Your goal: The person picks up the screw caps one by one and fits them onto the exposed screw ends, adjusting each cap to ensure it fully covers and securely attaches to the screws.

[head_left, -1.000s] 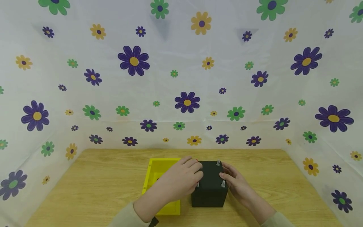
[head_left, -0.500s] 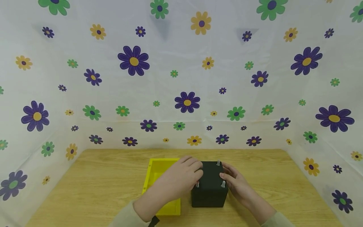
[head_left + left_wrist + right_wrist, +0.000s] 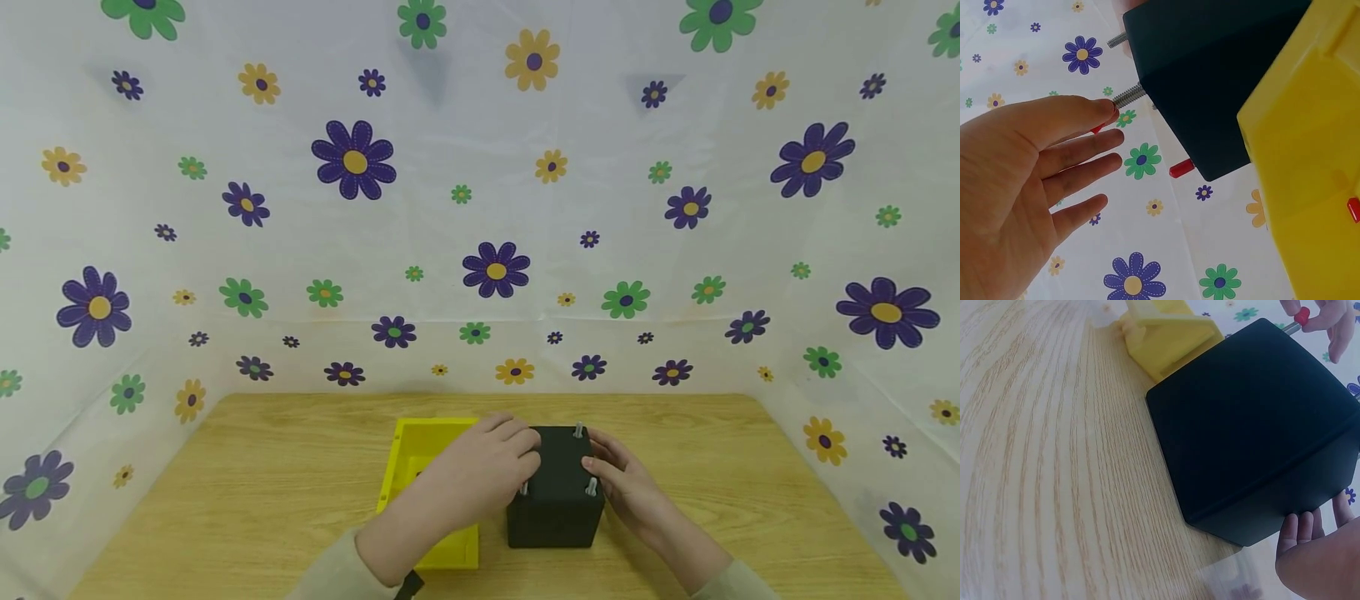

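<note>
A black box point(image 3: 555, 467) stands on the table with threaded bolts sticking up from its top corners. My left hand point(image 3: 480, 467) reaches over its left side. Between thumb and index finger it pinches a small red cap point(image 3: 1096, 129) at the tip of a threaded bolt point(image 3: 1129, 96). Another red cap point(image 3: 1182, 168) covers a different bolt. Two bolts on the right, a far one point(image 3: 578, 430) and a near one point(image 3: 592, 486), are bare. My right hand point(image 3: 630, 483) grips the box's right side, thumb at the top edge. The left fingertips are hidden in the head view.
A yellow bin point(image 3: 388, 471) sits just left of the box, partly under my left forearm. A red cap point(image 3: 1354, 209) shows at the bin in the left wrist view. A dark object point(image 3: 409, 585) lies near the left cuff. Flower-printed sheeting point(image 3: 495, 167) surrounds the wooden table point(image 3: 300, 467).
My left fingers shift only slightly at the bolt; a bit of red visible past the knuckles one second ago is now hidden. The box and my right hand stay in place.
</note>
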Available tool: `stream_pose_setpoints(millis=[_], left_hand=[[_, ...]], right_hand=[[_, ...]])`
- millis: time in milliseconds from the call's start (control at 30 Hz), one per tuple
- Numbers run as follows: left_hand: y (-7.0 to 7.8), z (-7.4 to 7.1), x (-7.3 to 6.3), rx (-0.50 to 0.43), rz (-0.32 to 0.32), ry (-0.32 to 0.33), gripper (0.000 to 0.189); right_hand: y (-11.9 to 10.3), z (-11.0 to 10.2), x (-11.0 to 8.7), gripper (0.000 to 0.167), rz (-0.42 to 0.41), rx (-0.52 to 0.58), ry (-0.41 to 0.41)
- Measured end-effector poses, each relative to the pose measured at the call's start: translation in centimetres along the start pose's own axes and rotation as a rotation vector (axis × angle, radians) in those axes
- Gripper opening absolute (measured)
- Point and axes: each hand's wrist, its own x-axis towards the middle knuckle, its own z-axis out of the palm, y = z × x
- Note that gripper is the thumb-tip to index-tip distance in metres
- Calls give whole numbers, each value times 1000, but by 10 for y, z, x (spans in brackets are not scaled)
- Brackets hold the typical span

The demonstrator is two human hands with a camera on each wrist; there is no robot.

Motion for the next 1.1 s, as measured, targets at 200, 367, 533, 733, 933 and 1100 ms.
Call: stream_pose_setpoints(millis=[200,367,533,733,933,1100], left_hand=[[1,1,1,-10,5,13,20],[0,3,2,-18,6,22,19],[-1,2,3,-33,5,2,19],[-3,0,3,-42,-5,-20,24],[-7,5,2,-70,-13,18,28],[-9,8,3,-89,-10,63,28]], right_hand=[[1,0,1,70,0,5,1],[0,1,1,69,5,3,-1],[0,0,0,70,11,-4,-7],[0,1,1,69,10,-9,-6],[0,1,1,68,6,-3,4],[0,1,0,68,3,-2,15]])
